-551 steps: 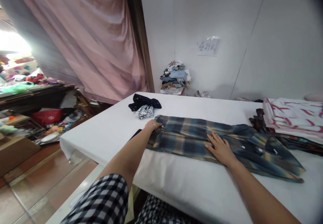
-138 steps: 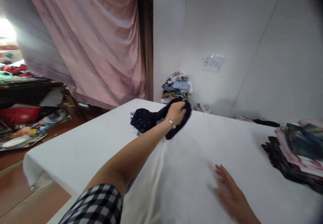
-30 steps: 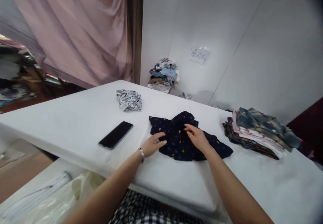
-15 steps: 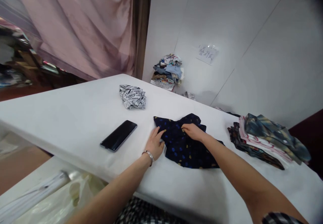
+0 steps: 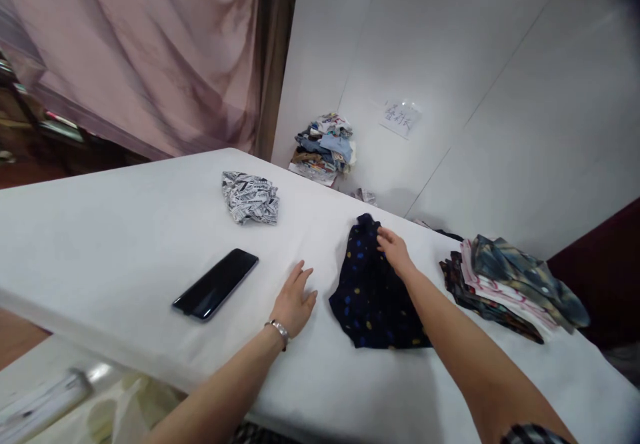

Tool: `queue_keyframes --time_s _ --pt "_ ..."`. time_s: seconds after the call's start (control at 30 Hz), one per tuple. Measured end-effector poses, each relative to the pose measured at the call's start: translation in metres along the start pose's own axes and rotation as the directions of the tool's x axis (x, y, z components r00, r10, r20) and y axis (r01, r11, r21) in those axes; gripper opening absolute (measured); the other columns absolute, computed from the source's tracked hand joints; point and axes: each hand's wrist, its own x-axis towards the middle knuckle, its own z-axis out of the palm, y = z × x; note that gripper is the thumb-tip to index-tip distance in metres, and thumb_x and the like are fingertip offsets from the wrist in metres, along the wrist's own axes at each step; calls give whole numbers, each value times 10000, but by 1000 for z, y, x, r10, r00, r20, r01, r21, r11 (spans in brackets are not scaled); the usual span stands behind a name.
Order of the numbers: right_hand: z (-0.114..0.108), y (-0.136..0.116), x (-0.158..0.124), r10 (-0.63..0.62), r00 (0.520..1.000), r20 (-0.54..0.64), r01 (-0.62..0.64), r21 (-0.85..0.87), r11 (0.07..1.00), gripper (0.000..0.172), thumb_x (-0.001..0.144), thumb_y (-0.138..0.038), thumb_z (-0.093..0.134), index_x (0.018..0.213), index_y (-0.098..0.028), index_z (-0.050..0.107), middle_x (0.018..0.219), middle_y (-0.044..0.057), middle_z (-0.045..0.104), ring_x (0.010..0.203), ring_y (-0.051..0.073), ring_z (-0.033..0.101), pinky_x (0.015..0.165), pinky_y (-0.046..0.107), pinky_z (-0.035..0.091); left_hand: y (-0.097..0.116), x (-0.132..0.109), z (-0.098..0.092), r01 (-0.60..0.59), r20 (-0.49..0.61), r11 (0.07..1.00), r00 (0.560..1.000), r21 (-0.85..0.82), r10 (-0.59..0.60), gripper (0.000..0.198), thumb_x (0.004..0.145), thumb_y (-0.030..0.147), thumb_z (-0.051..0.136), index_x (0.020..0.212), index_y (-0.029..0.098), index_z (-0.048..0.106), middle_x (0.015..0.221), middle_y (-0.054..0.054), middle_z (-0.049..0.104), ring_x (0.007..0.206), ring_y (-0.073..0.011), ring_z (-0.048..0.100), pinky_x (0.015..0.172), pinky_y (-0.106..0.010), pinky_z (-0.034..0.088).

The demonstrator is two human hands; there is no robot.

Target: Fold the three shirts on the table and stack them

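A dark navy garment with coloured dots [image 5: 367, 291] lies bunched on the white table [image 5: 110, 244]. My right hand [image 5: 395, 251] rests on its far upper edge, fingers curled onto the cloth. My left hand [image 5: 295, 297] lies flat on the table just left of the garment, fingers stretched out and holding nothing; a bracelet circles its wrist. A black phone [image 5: 215, 284] lies screen up to the left of that hand.
A crumpled black-and-white printed cloth [image 5: 250, 197] sits at the far left of the table. A stack of folded clothes [image 5: 510, 277] with a plaid shirt on top stands at the right. A heap of clothes [image 5: 323, 147] lies by the wall, a pink curtain [image 5: 150, 51] behind.
The navy garment has been drawn in from a spread shape to a narrower bundle. My left hand has let go of its left edge and now lies flat on the table.
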Motion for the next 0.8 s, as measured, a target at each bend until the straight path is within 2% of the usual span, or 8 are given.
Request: queue_keyframes --time_s 0.2,0.3,0.37,0.47,0.53,0.6,0.7,0.8 --pt "-5 33 -79 -38 977 211 86 -223 971 306 735 -207 612 1023 -194 715 1182 87 674 1147 251 591 1082 445 374 6 -1 -2 23 95 997 995 -71 -16 415 838 296 485 1236 191 535 1421 -112 480 1036 -201 642 912 -366 524" --pt "-15 33 -110 -74 893 443 235 -320 918 352 738 -220 631 1081 -196 708 1273 89 625 1233 260 531 1105 433 346 17 2 -9 152 182 987 973 -50 -140 430 837 357 499 1231 194 555 1179 -100 654 978 -219 657 884 -370 517" --pt "-25 29 -116 -78 861 503 252 -289 923 325 790 -278 600 1092 -219 704 1215 66 663 1164 244 586 1058 416 405 29 9 -11 228 260 973 942 -37 -211 485 840 410 506 1274 196 532 1116 -103 680 982 -232 657 885 -370 506" --pt "-39 21 -100 -57 941 333 173 -330 928 294 866 -327 511 1072 -243 703 1127 30 704 1068 211 636 999 371 451 52 29 -3 172 290 985 943 -17 -160 567 826 439 536 1332 189 478 1274 -134 603 1129 -258 596 950 -369 462" --pt "-44 20 -78 -14 988 155 81 -437 896 338 873 -322 498 1153 -225 662 1233 48 653 1156 215 585 1027 352 412 66 46 13 87 263 996 961 -4 -83 591 799 430 581 1324 182 475 1363 -144 533 1231 -270 523 1013 -368 410" --pt "-43 23 -58 56 997 54 -21 -507 862 414 866 -344 511 1238 -187 603 1302 101 601 1201 254 551 1021 373 400 74 61 34 85 253 996 964 4 -83 611 747 403 649 1291 171 498 1365 -160 527 1253 -288 503 1027 -377 392" --pt "-33 33 -41 148 989 22 -114 -529 841 427 819 -368 567 1176 -142 627 1150 168 670 1065 318 620 890 412 461 78 78 61 193 259 981 947 5 -188 448 710 290 678 1126 137 610 1169 -177 651 1121 -320 599 942 -399 439" --pt "-28 40 -41 169 986 12 -138 -522 842 230 783 -281 563 935 -167 694 932 121 719 914 291 653 786 363 469 73 87 58 274 203 960 944 -47 -260 181 781 232 563 887 139 677 952 -142 717 971 -295 663 857 -374 472"
